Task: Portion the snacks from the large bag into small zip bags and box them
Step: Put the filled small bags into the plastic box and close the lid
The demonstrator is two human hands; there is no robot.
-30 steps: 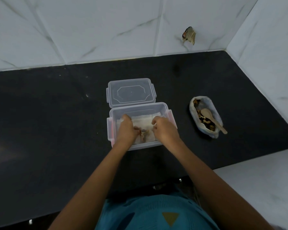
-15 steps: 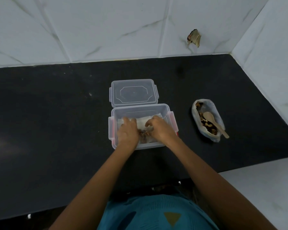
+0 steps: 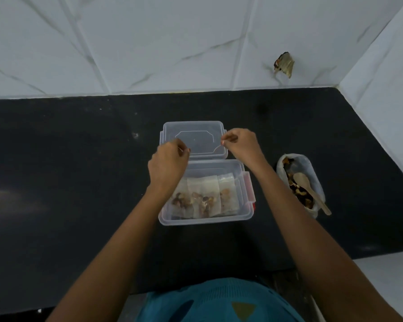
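Small zip bags (image 3: 205,196) of snacks lay side by side, overlapping, in the clear plastic box (image 3: 205,220), which stood open on the black tabletop (image 3: 79,182). Its lid (image 3: 196,135) lay flat just behind the box. The left hand (image 3: 168,166) was over the lid's near left corner, its fingers (image 3: 184,151) curled and drawn together with the thumb at the edge. The right hand (image 3: 242,145) was at the lid's right edge, fingers likewise curled narrow. Whether either hand actually gripped the lid could not be told. The large bag (image 3: 312,173) sat open to the right of the box, apart from it, with a wooden spoon (image 3: 307,184) resting in it.
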